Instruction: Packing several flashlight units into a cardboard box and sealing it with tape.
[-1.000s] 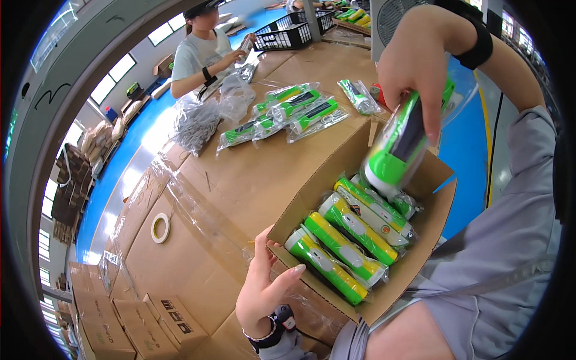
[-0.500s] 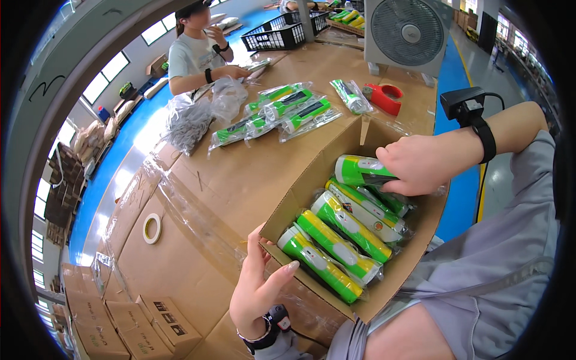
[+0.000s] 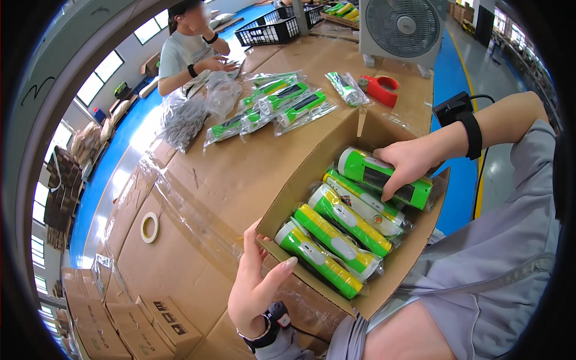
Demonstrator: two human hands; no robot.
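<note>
An open cardboard box (image 3: 303, 180) rests against my body, tilted on the table's near side. Several green, yellow and white flashlights (image 3: 351, 217) in clear plastic bags lie side by side in it. My right hand (image 3: 411, 161) reaches over the right wall and grips a bagged green flashlight (image 3: 366, 168) with a dark panel, along the box's far side. Its thumb presses on the flashlight's near side. At the left corner, my left hand (image 3: 255, 282) holds the box wall, fingers around the outside and thumb at the rim.
More bagged flashlights (image 3: 277, 102) lie across the table with a pile of plastic bags (image 3: 183, 120). A red tape dispenser (image 3: 381, 90), tape roll (image 3: 150, 228), fan (image 3: 405, 27) and flat cartons (image 3: 129, 327) surround the work area. A person (image 3: 186, 57) works at the far left.
The flashlight in my right hand has turned so its dark panel faces up, and it lies lower along the box's far side. My left hand has stayed on the box.
</note>
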